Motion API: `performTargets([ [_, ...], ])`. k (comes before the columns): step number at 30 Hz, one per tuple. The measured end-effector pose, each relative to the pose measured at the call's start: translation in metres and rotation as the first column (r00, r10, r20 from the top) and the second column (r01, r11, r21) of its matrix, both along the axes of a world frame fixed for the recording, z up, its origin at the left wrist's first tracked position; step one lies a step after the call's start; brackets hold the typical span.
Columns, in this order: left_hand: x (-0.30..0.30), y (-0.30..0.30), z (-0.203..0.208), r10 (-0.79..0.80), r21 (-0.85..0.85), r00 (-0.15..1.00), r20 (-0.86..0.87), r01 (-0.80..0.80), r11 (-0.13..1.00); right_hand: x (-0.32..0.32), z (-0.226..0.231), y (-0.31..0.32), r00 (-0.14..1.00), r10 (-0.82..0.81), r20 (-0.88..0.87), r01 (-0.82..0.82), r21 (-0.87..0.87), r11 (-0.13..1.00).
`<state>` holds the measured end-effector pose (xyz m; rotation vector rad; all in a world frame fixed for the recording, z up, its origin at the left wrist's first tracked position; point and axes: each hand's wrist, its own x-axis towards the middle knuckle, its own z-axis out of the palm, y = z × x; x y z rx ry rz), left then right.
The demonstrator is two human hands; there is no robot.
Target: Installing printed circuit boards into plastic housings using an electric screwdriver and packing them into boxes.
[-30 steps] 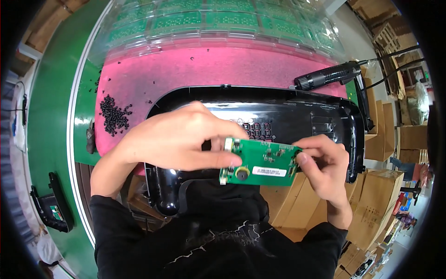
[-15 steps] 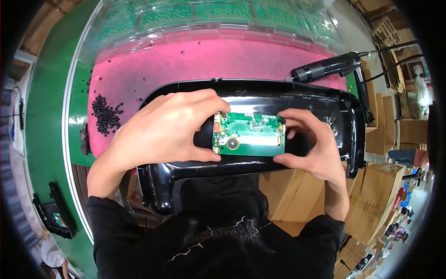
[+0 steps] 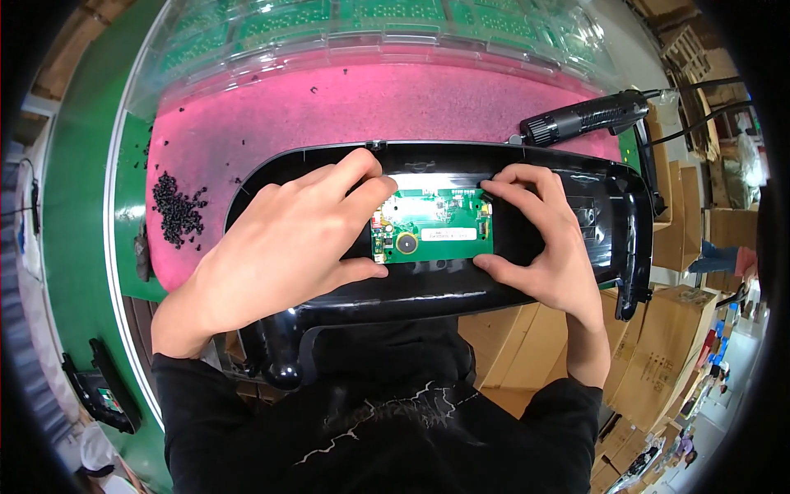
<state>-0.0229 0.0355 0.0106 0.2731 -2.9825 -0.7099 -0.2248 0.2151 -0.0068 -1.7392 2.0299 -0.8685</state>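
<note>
A green circuit board (image 3: 448, 216) with a round black component and a white label lies level between my hands, over the inside of a black plastic housing (image 3: 395, 303). My left hand (image 3: 284, 235) grips the board's left end, thumb at the near corner and fingers at the far corner. At the opposite end, my right hand (image 3: 550, 243) has its thumb and fingertips on the near and far corners. Whether the board touches the housing's floor I cannot tell. The housing lies across the front of a pink mat (image 3: 263, 107) and overhangs its near edge.
A heap of small black screws (image 3: 177, 212) sits on the mat's left side. A black electric screwdriver (image 3: 584, 119) lies at the far right. Clear plastic trays (image 3: 370, 25) with green boards stand behind. Another black housing (image 3: 103, 387) is at far left; cardboard boxes (image 3: 658, 346) are at right.
Both hands have shifted slightly left and away from me with the board. The board has tilted, so its glare moved and the white label shows. The housing has shifted slightly.
</note>
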Motion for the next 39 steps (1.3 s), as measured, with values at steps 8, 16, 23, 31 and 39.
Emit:
performTargets([
  [8,0.003,0.000,-0.004,0.003,0.009,1.000,-0.005,-0.003,1.000,0.002,-0.003,-0.002,1.000,0.004,-0.021,-0.004,-0.007,1.000],
  [16,0.004,-0.002,-0.007,-0.005,0.016,1.000,-0.008,0.005,1.000,0.005,-0.004,-0.001,0.999,0.001,-0.046,-0.002,-0.010,1.000],
  [23,0.005,-0.002,-0.005,-0.014,0.016,0.999,-0.044,0.015,1.000,0.004,-0.002,-0.001,0.999,0.011,-0.037,-0.011,0.004,1.000],
  [31,0.003,0.003,-0.002,-0.003,0.011,0.999,-0.046,0.003,1.000,0.002,-0.001,0.002,0.999,0.021,-0.042,-0.021,-0.007,1.000],
  [39,0.006,0.004,0.002,0.004,0.010,1.000,-0.007,-0.004,1.000,0.000,-0.001,-0.002,0.999,0.039,-0.032,-0.039,-0.014,0.999],
])
